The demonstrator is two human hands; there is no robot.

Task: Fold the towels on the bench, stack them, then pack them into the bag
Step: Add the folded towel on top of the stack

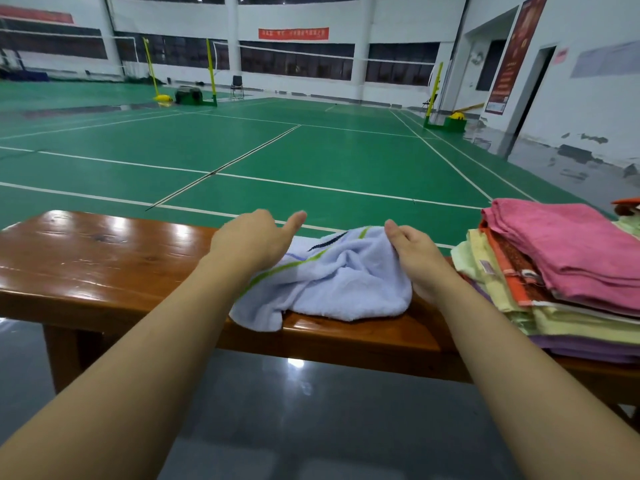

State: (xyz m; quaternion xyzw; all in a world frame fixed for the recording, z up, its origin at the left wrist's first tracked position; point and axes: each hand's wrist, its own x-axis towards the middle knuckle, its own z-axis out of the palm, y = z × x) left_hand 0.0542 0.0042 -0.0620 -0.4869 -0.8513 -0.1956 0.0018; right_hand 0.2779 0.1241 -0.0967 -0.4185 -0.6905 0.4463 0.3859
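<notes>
Head view: a crumpled pale-blue terry towel (332,282) lay on the glossy wooden desk (104,258). Left hand (249,244) and right hand (419,258) gripped its far edge, fingers curled. A soft stack of towels (554,271) sat right of it.

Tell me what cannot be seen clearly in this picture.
- Left hand, head view: its fingers are hidden behind its own back, so the grip is unclear.
- Right hand: fingers buried in the light blue towel.
- Towel pile: cut off by the right edge.
- The bag: not in view.
</notes>
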